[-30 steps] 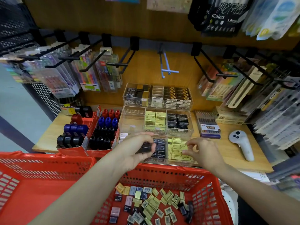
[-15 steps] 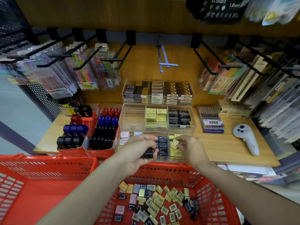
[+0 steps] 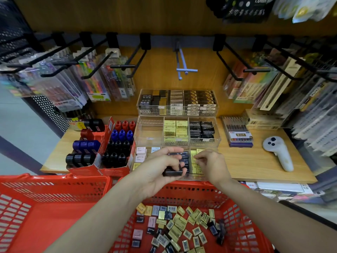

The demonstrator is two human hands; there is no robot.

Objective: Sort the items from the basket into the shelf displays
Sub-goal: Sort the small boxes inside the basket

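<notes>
My left hand (image 3: 160,170) grips a black eraser (image 3: 172,172); my right hand (image 3: 211,165) pinches something unclear over the tray (image 3: 193,177). Card above reads "1.0mm" (image 3: 259,0).

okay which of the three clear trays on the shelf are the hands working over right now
The front clear tray, nearest the red basket. Both the left hand and right hand are over it; the two behind are untouched.

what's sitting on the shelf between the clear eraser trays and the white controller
In the head view, a flat pack of pens lies between the clear trays and the white controller.
</notes>
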